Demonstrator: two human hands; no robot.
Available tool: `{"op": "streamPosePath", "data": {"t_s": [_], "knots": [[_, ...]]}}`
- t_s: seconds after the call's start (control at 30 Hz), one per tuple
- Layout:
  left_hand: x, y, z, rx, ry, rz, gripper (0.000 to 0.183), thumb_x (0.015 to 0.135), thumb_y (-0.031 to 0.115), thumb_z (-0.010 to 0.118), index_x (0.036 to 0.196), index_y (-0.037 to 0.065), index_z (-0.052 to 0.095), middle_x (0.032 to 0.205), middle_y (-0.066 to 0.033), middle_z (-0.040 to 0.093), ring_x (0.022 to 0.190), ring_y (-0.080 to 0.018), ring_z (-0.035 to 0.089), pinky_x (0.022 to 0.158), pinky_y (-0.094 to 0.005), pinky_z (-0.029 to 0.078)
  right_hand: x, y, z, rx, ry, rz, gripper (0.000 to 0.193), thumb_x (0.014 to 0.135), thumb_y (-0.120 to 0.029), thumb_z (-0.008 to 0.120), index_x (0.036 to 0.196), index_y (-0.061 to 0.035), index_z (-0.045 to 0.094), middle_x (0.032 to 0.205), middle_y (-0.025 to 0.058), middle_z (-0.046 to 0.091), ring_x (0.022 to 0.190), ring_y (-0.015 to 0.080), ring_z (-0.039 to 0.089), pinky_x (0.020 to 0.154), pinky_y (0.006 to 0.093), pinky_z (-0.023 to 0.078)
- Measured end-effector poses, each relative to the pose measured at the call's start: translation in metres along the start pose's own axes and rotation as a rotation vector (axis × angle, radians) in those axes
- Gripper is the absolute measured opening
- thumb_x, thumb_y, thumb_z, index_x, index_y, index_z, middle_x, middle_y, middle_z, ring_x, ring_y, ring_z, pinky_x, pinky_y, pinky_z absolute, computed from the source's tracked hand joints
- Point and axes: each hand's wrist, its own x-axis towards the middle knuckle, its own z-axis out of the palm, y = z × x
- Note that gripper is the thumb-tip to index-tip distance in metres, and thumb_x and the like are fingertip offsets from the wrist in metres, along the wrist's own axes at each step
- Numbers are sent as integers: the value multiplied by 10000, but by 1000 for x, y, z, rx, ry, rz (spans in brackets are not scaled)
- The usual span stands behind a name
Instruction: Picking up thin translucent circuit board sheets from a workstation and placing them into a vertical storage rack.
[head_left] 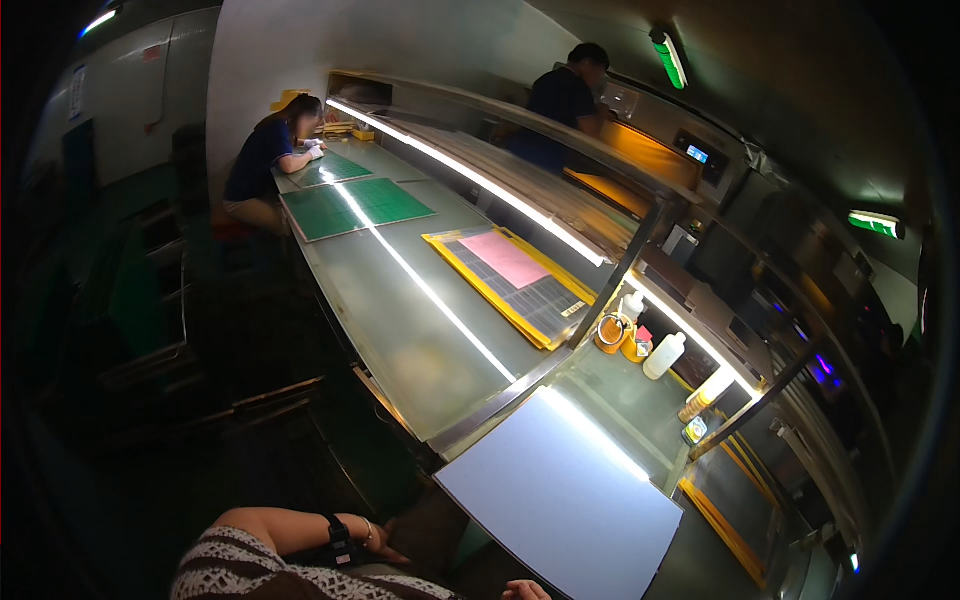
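Observation:
My left hand [382, 543] is low in the view, short of the bench's near edge, with a black band on the wrist and a thin bracelet. Its fingers stretch out in shadow and nothing shows in them. At the bottom edge, only a few bent fingers of my right hand [525, 591] show; the frame cuts off the rest. Those fingers are beside the near left edge of a large white-blue panel [560, 500], and I cannot tell whether they touch it. The panel lies on the near bench section, its near edge reaching past the bench.
A yellow-framed sheet with a pink paper [503, 260] lies on the long bench [400, 310], beyond it green panels [375, 205]. Bottles [664, 356] and orange tape rolls [612, 333] stand right, near a metal post [628, 262]. One person [262, 150] leans over the far end; another [560, 105] stands behind.

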Motion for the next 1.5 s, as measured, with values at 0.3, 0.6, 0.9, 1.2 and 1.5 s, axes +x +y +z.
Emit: {"op": "streamPosePath", "data": {"t_s": [0.3, 0.6, 0.9, 1.2, 1.5], "knots": [[-76, 18, -65, -9, 214, -175, 864, 695, 689, 500, 1192, -17, 453, 1213, -218, 477, 1113, -324, 474, 920, -386, 382, -34, -77, 37, -313, 7, -152, 176, 890, -151, 499, 919, -8, 597, 753, 47, 589, 687, 120, 548, 652, 240, 448], [-95, 3, -204, 46, 1788, -114, 572, 784, 451, 526, 1209, 72, 473, 1275, -172, 405, 1186, -330, 356, 952, -448, 334, -47, -188, 68, -908, -15, -548, 146, 825, -127, 578, 930, -29, 603, 819, 101, 613, 750, 226, 601, 636, 309, 466], [-65, 31, -229, -68, 1602, -489, 681, 789, 509, 477, 1357, 174, 304, 1447, -45, 153, 1346, -277, 11, 1009, -596, 162, 2, -251, 151, -1400, -360, -779, 158, 855, -132, 549, 968, -45, 615, 859, 82, 628, 773, 188, 595, 679, 287, 459], [-64, 38, -228, 5, 1740, -459, 637, 772, 456, 496, 1321, 157, 375, 1424, -60, 221, 1337, -280, 89, 1011, -572, 189, 126, -303, 196, -1641, -189, -861, 212, 810, -211, 525, 903, -45, 617, 832, 137, 629, 806, 292, 597, 740, 375, 450], [-51, 24, -232, 22, 1867, -354, 620, 756, 431, 539, 1265, 88, 450, 1380, -127, 307, 1311, -337, 154, 1064, -423, 187, 200, -308, 196, -1668, -71, -1013, 206, 797, -180, 513, 887, -31, 623, 885, 158, 614, 892, 299, 573, 794, 385, 436]]}}
